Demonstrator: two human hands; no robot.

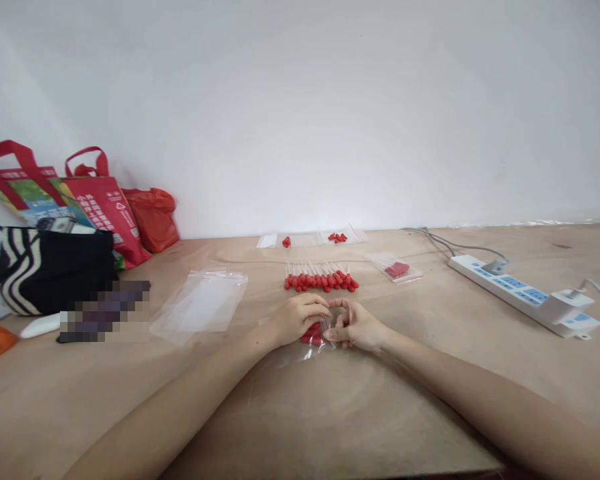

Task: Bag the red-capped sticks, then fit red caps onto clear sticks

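Left hand [300, 320] and right hand [356, 327] pinch a clear bag [307, 353] of red pieces [311, 339] at the bench [330, 420], just before red-tipped sticks [320, 281]; at far left, a red shopping bag [127, 237] bears white Chinese characters [97, 210], too small to read surely, and a recycling mark [121, 207].

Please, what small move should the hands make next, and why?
Perhaps the right hand should press the clear plastic bag closed, the left hand steadying it: both hands touch its film, red pieces show through, and I cannot see a seal.
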